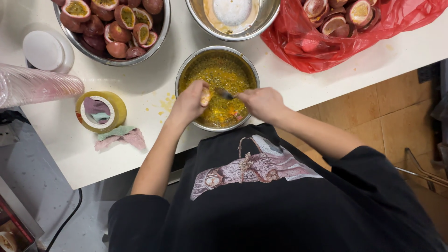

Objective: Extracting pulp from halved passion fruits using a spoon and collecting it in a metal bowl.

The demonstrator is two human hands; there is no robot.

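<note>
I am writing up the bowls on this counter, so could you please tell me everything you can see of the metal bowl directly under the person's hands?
The metal bowl is round, shiny steel, upright near the white counter's front edge. It holds yellow-orange pulp speckled with dark seeds, well up its wall. The left hand holds a halved fruit shell over it; the right hand holds a metal utensil there.

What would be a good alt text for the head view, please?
Over a steel bowl of yellow pulp, the left hand holds a passion fruit half and the right hand scoops it with a spoon. Nearby are a bowl of halved fruit and a red bag of shells.
</note>
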